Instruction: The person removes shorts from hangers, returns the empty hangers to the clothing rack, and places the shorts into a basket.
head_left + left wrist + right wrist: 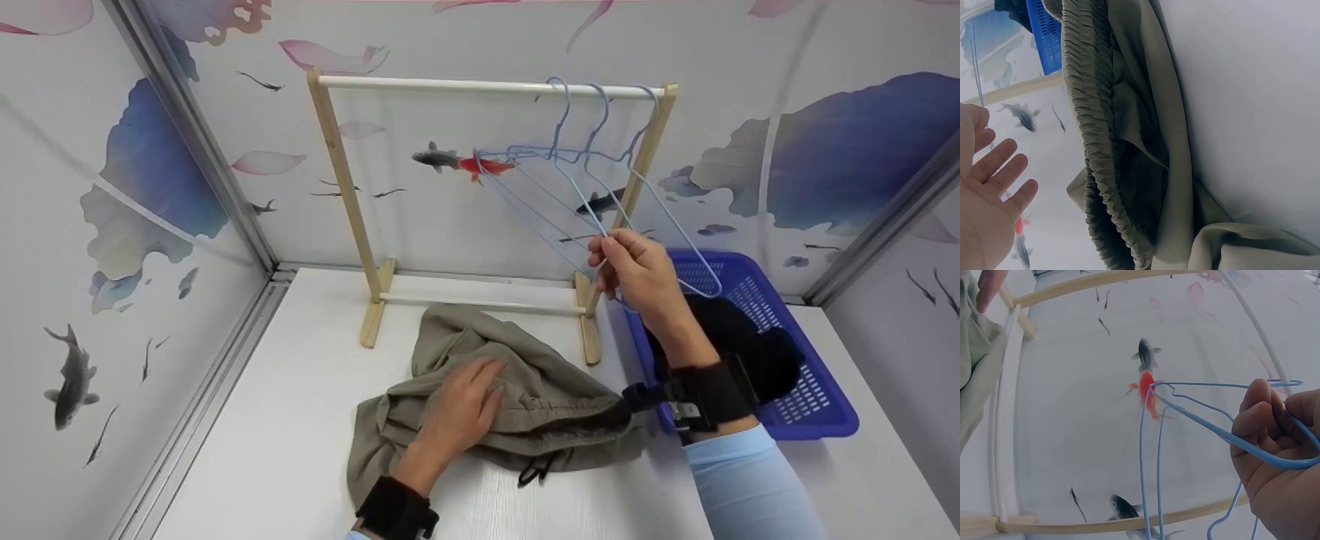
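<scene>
While hangers (592, 161) crowd rack (341, 172), basket (814, 405) beside

No readable text, labels, brands or numbers anywhere. Wall panels (840, 165) carry only painted fish and petals, no lettering.

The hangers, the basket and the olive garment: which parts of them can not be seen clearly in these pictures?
- Hangers, head view: the wires overlap, so which one the right hand pinches is unclear.
- Dark item in the blue basket, head view: the right forearm covers part; its kind is unclear.
- Olive garment: crumpled under the left hand, full shape hidden; cut off by the edges in the left wrist view.
</scene>
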Demonstrator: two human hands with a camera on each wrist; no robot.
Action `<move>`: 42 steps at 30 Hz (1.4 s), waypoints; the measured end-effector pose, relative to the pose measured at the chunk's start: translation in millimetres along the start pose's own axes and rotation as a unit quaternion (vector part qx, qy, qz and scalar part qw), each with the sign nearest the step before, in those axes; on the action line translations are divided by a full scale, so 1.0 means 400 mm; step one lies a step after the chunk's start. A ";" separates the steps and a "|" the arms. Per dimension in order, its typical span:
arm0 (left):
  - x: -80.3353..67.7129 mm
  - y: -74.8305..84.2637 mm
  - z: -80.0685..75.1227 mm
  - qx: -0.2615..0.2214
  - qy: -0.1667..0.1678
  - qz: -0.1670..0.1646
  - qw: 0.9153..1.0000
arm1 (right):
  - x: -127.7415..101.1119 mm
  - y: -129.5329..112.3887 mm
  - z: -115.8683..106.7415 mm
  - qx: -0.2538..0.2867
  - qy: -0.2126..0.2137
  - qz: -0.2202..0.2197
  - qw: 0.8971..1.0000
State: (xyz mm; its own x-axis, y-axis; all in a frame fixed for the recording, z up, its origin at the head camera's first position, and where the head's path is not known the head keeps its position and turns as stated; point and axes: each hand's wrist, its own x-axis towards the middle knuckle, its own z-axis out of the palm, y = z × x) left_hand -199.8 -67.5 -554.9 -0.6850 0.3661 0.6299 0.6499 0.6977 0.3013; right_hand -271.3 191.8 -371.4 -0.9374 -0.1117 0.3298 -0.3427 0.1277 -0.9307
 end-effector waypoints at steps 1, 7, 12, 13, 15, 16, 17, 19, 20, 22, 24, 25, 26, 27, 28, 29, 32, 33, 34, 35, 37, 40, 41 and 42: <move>0.000 0.000 0.000 -0.001 0.001 0.000 1.000 | 0.000 0.001 0.000 0.000 -0.002 0.000 1.000; 0.002 -0.001 0.000 -0.015 0.003 -0.007 1.000 | -0.002 0.000 -0.004 -0.011 -0.013 0.018 1.000; 0.005 0.006 -0.013 -0.022 -0.007 -0.029 0.999 | -0.008 -0.003 -0.014 -0.045 -0.023 0.025 0.998; 0.006 0.008 -0.017 -0.023 -0.008 -0.034 0.999 | -0.010 -0.003 -0.017 -0.055 -0.025 0.026 0.998; 0.007 0.014 -0.025 -0.024 -0.012 -0.042 0.999 | -0.016 -0.003 -0.022 -0.082 -0.031 0.025 0.996; 0.007 0.017 -0.029 -0.026 -0.013 -0.045 0.999 | -0.020 -0.003 -0.025 -0.099 -0.034 0.026 0.994; 0.007 0.021 -0.033 -0.027 -0.014 -0.046 0.998 | -0.025 -0.003 -0.027 -0.117 -0.037 0.025 0.992; 0.008 0.026 -0.041 -0.027 -0.013 -0.044 0.999 | -0.035 -0.003 -0.034 -0.166 -0.037 0.019 0.985; 0.009 0.029 -0.044 -0.028 -0.012 -0.042 0.999 | -0.041 -0.005 -0.037 -0.193 -0.036 0.014 0.981; 0.011 0.032 -0.049 -0.030 -0.007 -0.038 0.999 | -0.052 -0.007 -0.042 -0.247 -0.029 0.001 0.969; 0.015 0.035 -0.054 -0.031 -0.001 -0.035 0.999 | -0.062 -0.008 -0.047 -0.295 -0.016 -0.023 0.955; 0.016 0.035 -0.057 -0.031 0.002 -0.033 0.999 | -0.067 -0.009 -0.048 -0.312 -0.008 -0.034 0.950; 0.017 0.036 -0.058 -0.030 0.006 -0.031 0.999 | -0.072 -0.008 -0.049 -0.325 0.001 -0.046 0.945; 0.018 0.036 -0.060 -0.030 0.009 -0.029 0.999 | -0.078 -0.006 -0.050 -0.336 0.012 -0.061 0.940; 0.018 0.036 -0.062 -0.029 0.011 -0.027 0.999 | -0.083 -0.003 -0.050 -0.343 0.024 -0.079 0.936; 0.019 0.035 -0.063 -0.029 0.012 -0.027 0.999 | -0.089 0.000 -0.050 -0.348 0.037 -0.095 0.932; 0.019 0.034 -0.067 -0.027 0.013 -0.027 0.999 | -0.109 0.014 -0.045 -0.346 0.085 -0.154 0.922; 0.019 0.033 -0.069 -0.027 0.015 -0.027 0.999 | -0.116 0.019 -0.043 -0.342 0.101 -0.179 0.917; 0.019 0.033 -0.070 -0.026 0.016 -0.028 0.999 | -0.122 0.024 -0.040 -0.337 0.117 -0.204 0.912; 0.019 0.033 -0.071 -0.026 0.018 -0.029 0.999 | -0.128 0.030 -0.036 -0.331 0.133 -0.226 0.906; 0.020 0.033 -0.074 -0.026 0.028 -0.028 0.999 | -0.140 0.042 -0.026 -0.316 0.156 -0.267 0.897; 0.019 0.034 -0.077 -0.029 0.040 -0.031 0.998 | -0.156 0.065 -0.007 -0.294 0.172 -0.299 0.891; 0.019 0.035 -0.079 -0.029 0.043 -0.032 0.998 | -0.162 0.074 0.000 -0.289 0.172 -0.302 0.892; 0.018 0.036 -0.079 -0.029 0.045 -0.034 0.998 | -0.168 0.084 0.008 -0.284 0.172 -0.303 0.893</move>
State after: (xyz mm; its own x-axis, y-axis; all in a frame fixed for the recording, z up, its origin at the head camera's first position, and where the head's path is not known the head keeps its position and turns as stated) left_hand -184.9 -74.3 -523.3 -0.6978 0.2601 0.6674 0.6227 0.6808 0.3857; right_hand -219.8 200.4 -425.4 -0.4986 -0.0332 0.8662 -0.6790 0.6361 -0.3664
